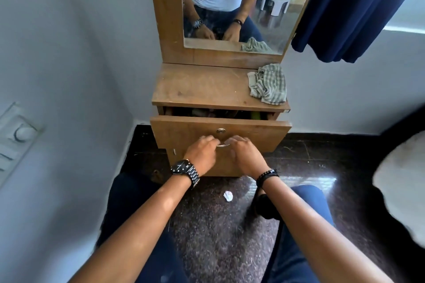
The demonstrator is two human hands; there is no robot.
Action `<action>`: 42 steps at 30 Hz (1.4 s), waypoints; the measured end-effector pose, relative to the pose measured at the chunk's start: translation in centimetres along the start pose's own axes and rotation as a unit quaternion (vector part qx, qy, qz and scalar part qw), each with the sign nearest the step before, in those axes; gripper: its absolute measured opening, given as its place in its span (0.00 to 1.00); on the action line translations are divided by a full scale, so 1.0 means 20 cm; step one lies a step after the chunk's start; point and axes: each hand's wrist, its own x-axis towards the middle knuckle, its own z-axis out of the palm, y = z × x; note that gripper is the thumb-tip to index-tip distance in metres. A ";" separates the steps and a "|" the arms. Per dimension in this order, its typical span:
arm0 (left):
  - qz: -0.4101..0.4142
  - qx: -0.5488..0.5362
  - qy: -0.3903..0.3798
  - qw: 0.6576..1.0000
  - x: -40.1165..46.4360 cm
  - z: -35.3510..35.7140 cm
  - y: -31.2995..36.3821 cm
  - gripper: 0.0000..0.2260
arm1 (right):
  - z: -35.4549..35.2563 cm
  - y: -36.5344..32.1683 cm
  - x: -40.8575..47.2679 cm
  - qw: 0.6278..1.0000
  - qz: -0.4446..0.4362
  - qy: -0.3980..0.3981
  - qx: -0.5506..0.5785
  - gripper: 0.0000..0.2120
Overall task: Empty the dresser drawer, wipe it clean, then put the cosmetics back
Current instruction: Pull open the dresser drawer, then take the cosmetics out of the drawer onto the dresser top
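Note:
A small wooden dresser [202, 86] with a mirror stands against the wall. Its top drawer [259, 133] is pulled out a little, and dark cosmetics [213, 113] show dimly in the gap, one item green at the right. My left hand [203, 153] and my right hand [245, 155] both grip the metal drawer handle [222, 145] from either side, fingers curled under it. A crumpled striped cloth [269, 84] lies on the dresser top at the right.
A mirror [232, 4] rises behind the dresser top. A dark blue curtain [349, 7] hangs at the right. A white scrap [228, 196] lies on the dark speckled floor between my knees. A switch panel [18, 138] is on the left wall.

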 end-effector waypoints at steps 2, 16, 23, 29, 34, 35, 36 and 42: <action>0.000 -0.014 0.003 1.000 -0.07 -0.02 0.04 0.12 | -0.02 -0.01 -0.07 1.000 -0.029 -0.007 0.006 0.16; 0.003 0.127 0.080 0.989 -0.05 -0.20 0.03 0.22 | -0.28 -0.02 0.10 0.994 -0.017 0.063 0.091 0.10; -0.034 0.136 -0.008 0.990 -0.11 -0.19 0.05 0.26 | -0.20 0.00 0.05 0.992 0.011 0.045 0.122 0.10; -0.061 0.107 -0.022 0.992 -0.26 -0.17 0.10 0.25 | -0.16 -0.02 -0.09 0.991 0.031 0.024 0.126 0.11; -0.079 0.087 -0.047 0.992 -0.40 -0.15 0.17 0.25 | -0.12 -0.04 -0.23 0.992 0.023 0.019 0.125 0.09; -0.081 0.084 -0.051 0.992 -0.43 -0.15 0.17 0.25 | -0.11 -0.05 -0.25 0.992 0.020 0.021 0.126 0.09; -0.082 0.082 -0.054 0.992 -0.45 -0.14 0.18 0.25 | -0.11 -0.05 -0.27 0.991 0.019 0.021 0.128 0.09; -0.077 0.085 -0.064 0.991 -0.52 -0.13 0.18 0.25 | -0.10 -0.09 -0.36 0.989 0.013 0.001 0.150 0.10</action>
